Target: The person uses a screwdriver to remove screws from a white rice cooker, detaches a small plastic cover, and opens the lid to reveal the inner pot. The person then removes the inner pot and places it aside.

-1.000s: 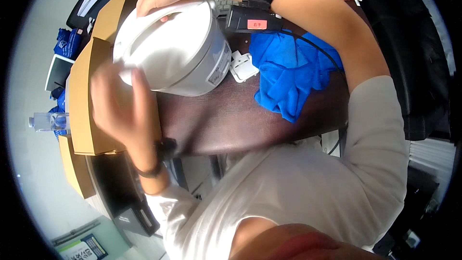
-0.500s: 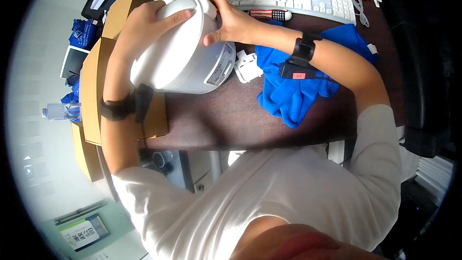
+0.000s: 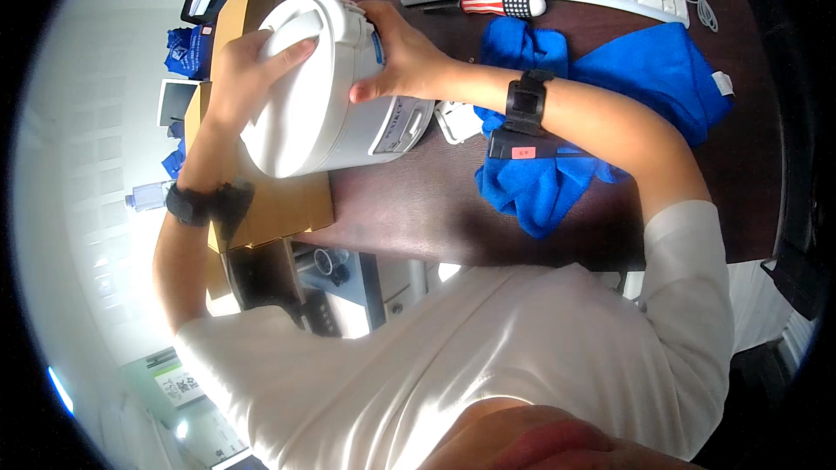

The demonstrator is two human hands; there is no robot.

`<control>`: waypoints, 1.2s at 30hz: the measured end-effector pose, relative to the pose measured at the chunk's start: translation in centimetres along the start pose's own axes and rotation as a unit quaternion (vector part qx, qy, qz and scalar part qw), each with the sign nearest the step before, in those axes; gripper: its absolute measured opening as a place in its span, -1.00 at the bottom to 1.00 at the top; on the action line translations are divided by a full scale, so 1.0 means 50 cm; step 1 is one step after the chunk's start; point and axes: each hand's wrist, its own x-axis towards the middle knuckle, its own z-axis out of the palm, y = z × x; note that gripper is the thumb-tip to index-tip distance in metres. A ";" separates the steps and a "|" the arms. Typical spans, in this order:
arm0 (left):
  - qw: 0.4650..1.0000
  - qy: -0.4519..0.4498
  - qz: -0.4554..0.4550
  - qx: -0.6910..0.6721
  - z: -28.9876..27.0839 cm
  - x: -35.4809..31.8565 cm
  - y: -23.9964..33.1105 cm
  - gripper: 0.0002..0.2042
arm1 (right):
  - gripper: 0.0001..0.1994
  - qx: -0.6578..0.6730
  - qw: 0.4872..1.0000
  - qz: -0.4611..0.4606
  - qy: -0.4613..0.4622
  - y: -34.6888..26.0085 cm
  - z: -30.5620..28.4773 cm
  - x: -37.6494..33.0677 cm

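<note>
White pot in two hands' hold
The left hand grips its top handle; the right hand hugs its side.

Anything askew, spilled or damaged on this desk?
No spill or damage shows. Slightly untidy: the blue cloth lies crumpled on the desk, and a white plastic piece lies beside the rice cooker, its purpose unclear.
</note>
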 end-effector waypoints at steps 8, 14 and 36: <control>1.000 0.020 0.009 -0.022 0.001 0.000 -0.013 -0.44 | 0.24 -0.049 0.997 -0.044 0.040 0.009 0.003 0.000; 1.000 -0.017 0.005 -0.019 -0.008 0.006 -0.010 -0.44 | 0.23 -0.041 0.996 -0.060 0.054 0.017 0.008 -0.004; 0.999 -0.004 0.037 -0.022 0.004 0.001 -0.005 -0.48 | 0.21 -0.076 0.994 -0.062 0.045 0.011 0.004 -0.014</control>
